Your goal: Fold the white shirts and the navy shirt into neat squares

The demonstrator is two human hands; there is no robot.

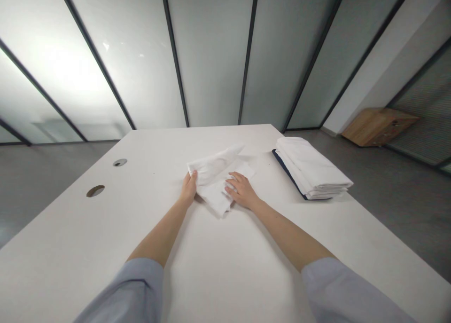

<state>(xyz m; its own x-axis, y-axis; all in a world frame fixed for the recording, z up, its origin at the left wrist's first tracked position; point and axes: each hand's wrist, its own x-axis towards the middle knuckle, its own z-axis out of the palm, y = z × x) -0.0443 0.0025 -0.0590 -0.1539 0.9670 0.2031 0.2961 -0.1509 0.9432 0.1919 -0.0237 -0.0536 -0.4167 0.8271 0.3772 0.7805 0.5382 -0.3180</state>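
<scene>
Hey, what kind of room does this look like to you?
Probably an office or meeting room: there's a big white table with round holes like cable openings, a wall of frosted panels in dark frames, and a wooden cabinet on the gray floor.

My left thumb [193,175] lay over the white cloth [214,191], but the cloth hid my other left fingers. My sleeves [137,285] ran out of the bottom edge, and the cabinet's [380,127] small front details were too blurred to tell.
</scene>
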